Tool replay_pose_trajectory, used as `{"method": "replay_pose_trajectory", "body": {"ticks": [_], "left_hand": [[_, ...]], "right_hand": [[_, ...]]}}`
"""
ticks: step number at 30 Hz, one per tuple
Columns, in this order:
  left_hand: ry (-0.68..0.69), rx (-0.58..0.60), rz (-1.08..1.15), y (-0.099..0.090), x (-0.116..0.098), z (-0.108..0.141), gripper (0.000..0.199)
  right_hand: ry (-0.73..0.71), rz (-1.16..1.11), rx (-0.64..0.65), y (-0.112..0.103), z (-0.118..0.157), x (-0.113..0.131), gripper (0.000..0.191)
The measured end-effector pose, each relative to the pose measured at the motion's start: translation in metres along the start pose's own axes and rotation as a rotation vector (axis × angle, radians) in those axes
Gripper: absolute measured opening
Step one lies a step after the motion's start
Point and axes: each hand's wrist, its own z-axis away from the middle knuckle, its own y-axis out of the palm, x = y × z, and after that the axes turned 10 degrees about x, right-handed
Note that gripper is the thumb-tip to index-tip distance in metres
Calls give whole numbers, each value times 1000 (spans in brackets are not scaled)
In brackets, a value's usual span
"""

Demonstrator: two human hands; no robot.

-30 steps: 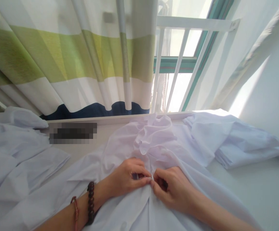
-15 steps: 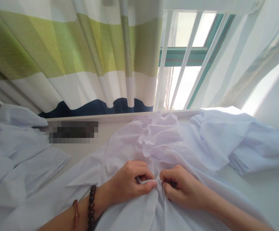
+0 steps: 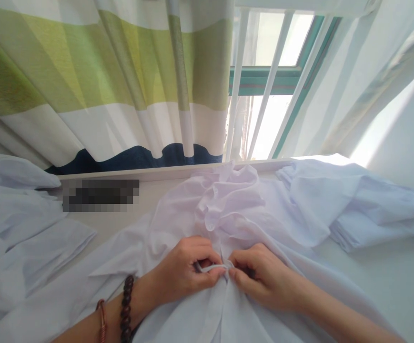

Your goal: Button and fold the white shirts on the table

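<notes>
A white shirt (image 3: 178, 205) lies spread in front of me, its ruffled collar end bunched toward the window. My left hand (image 3: 192, 267), with a dark beaded bracelet (image 3: 126, 305) and a copper-coloured bangle (image 3: 101, 319) on the wrist, pinches the edge of the shirt's front opening between thumb and fingers. Close beside it, my right hand (image 3: 260, 276) pinches the facing edge, its fingertips almost touching the left ones. Any button between the fingertips is too small or hidden to make out.
More white garments lie heaped at the left (image 3: 21, 243), and a folded white garment (image 3: 367, 205) lies at the right. A pixelated dark object (image 3: 101, 195) sits near the ledge. Beyond hang a green-and-white curtain (image 3: 121, 66) and white window bars (image 3: 260, 85).
The whole view has shifted slightly, so everything sits a little further left. Both hands keep their pinch on the shirt, and the right thumb and fingertips have moved slightly.
</notes>
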Motion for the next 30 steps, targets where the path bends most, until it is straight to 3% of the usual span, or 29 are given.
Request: {"method": "replay_pose_trajectory", "body": {"ticks": [7,12,21,26,30], "left_hand": [[5,28,14,-1,-5,0,12],[-18,25,48,2,-8,1,11],[-76,47,137,-2,-10,1,11],[-104,78,71,-1,-7,2,11],[-34,92,-34,1,-7,3,12]], "right_hand": [[-6,-151,78,-7,0,-4,30],[-1,-333,217,-15,3,-1,25],[-16,-368,302,-22,5,-2,27],[10,-285,199,-13,5,0,25],[9,-81,92,-3,5,4,26]]}}
